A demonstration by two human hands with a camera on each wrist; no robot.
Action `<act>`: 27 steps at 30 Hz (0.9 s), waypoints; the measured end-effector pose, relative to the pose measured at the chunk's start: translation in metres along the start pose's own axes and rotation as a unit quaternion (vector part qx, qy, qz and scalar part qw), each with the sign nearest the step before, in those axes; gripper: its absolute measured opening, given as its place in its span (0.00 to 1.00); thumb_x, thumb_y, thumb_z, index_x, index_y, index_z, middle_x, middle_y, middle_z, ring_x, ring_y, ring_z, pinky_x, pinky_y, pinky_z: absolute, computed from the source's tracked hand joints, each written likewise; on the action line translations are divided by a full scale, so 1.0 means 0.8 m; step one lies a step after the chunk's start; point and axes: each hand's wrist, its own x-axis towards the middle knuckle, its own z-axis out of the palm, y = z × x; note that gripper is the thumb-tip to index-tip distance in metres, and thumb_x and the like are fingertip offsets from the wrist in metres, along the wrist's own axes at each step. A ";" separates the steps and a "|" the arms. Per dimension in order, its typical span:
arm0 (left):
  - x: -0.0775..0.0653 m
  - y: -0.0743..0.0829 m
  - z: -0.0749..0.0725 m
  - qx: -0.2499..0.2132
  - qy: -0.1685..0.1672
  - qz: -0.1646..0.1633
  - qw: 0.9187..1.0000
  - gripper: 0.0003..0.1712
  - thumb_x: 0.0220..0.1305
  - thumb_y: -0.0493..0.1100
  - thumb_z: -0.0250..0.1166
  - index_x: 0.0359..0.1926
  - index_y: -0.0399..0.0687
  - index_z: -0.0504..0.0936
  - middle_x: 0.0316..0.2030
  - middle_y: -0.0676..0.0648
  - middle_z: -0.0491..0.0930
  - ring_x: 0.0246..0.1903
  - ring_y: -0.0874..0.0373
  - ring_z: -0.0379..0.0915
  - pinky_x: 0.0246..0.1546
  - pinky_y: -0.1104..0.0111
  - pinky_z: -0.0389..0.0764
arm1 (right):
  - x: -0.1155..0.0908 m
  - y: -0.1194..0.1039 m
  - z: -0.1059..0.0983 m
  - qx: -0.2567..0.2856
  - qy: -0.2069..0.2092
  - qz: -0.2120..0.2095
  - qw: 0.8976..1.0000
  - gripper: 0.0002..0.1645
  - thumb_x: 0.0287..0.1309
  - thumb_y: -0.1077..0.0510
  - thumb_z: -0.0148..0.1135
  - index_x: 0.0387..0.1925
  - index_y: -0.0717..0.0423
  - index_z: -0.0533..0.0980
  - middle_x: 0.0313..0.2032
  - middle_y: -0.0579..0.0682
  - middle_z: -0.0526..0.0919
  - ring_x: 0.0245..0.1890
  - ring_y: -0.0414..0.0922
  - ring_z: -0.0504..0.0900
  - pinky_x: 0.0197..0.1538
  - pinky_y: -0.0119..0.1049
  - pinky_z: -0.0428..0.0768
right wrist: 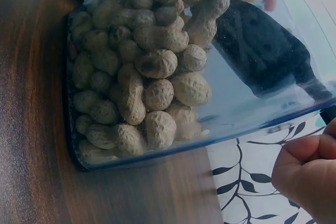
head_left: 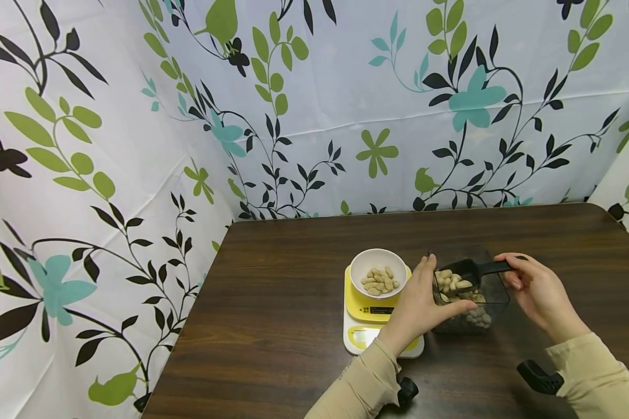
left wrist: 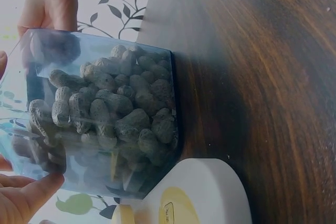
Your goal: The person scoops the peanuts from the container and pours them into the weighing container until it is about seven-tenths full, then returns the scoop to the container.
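While a white bowl (head_left: 375, 257) of peanuts (head_left: 380, 281) sits on the scale (head_left: 357, 309), the left hand (head_left: 414, 299) holds the clear container (head_left: 497, 293), thumb and fingers apart against its side. Inside lies the black scoop (head_left: 469, 269) (peanuts on its blade), its handle reaching rightward into the gripping fingers of the right hand (head_left: 540, 291).

Soft, even light is washing the leaf-print curtain (head_left: 314, 125) up in the head view; both wrist views are running dimmer and hazier, pale reflections are streaking the clear container (left wrist: 86, 179), and shadow is darkening the wooden table (left wrist: 273, 103) beside it.
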 end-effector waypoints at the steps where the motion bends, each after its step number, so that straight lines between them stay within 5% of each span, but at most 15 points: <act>1: 0.000 0.000 0.000 0.000 0.000 -0.001 1.000 0.56 0.52 0.69 0.62 0.73 0.53 0.47 0.72 0.49 0.51 0.71 0.57 0.50 0.64 0.62 0.67 | -0.001 0.000 -0.001 0.007 0.001 0.001 1.000 0.21 0.72 0.63 0.34 0.39 0.60 0.77 0.18 0.45 0.66 0.21 0.46 0.46 0.30 0.36 0.46; 5: 0.000 -0.001 0.001 0.004 -0.002 -0.005 1.000 0.56 0.52 0.70 0.62 0.73 0.54 0.47 0.72 0.51 0.51 0.71 0.58 0.50 0.64 0.62 0.67 | -0.005 0.001 -0.005 0.041 0.012 0.006 0.999 0.22 0.72 0.63 0.33 0.39 0.61 0.77 0.17 0.46 0.65 0.21 0.46 0.45 0.31 0.36 0.48; 12: 0.000 -0.002 0.002 -0.010 -0.003 -0.007 1.000 0.56 0.51 0.70 0.62 0.73 0.55 0.47 0.72 0.52 0.50 0.71 0.59 0.48 0.65 0.62 0.66 | -0.012 -0.001 -0.014 0.101 0.016 0.014 0.995 0.25 0.73 0.62 0.29 0.40 0.62 0.76 0.16 0.50 0.54 0.19 0.46 0.45 0.34 0.33 0.68; 27: 0.002 -0.002 0.000 0.003 -0.006 -0.007 1.000 0.56 0.51 0.70 0.62 0.73 0.54 0.47 0.72 0.51 0.50 0.71 0.60 0.48 0.65 0.63 0.65 | -0.014 0.003 -0.025 0.207 -0.001 0.017 0.978 0.28 0.73 0.62 0.23 0.40 0.69 0.74 0.17 0.52 0.51 0.18 0.46 0.44 0.31 0.38 0.59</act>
